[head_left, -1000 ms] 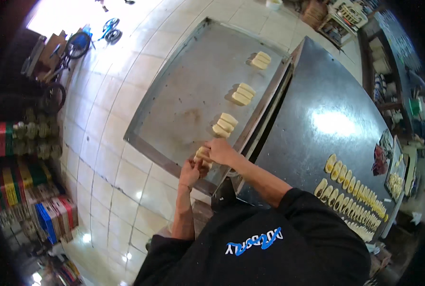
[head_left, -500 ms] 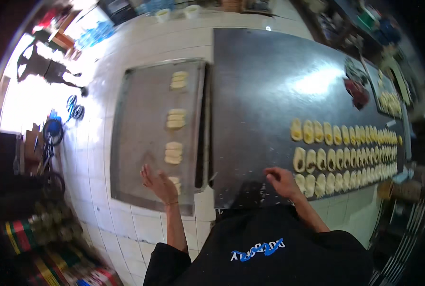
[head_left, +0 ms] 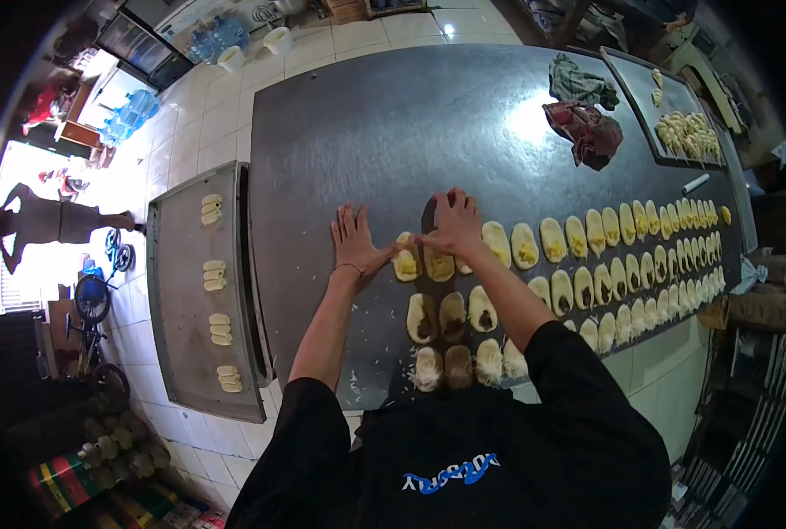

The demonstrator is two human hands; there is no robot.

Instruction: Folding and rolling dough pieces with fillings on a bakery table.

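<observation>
L tray (head_left: 179, 304) holds 4 dough grps (head_left: 214, 276), R tray (head_left: 633, 81) pale pcs (head_left: 685, 137).

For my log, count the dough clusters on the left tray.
4, lined along the right half of the tray: far cluster, second cluster, third cluster, near cluster. None looks hidden.

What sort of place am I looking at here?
Probably a small bakery or its workroom: rows of topped dough pieces lie on a large metal table, and a metal tray beside it holds clusters of dough rolls.
</observation>
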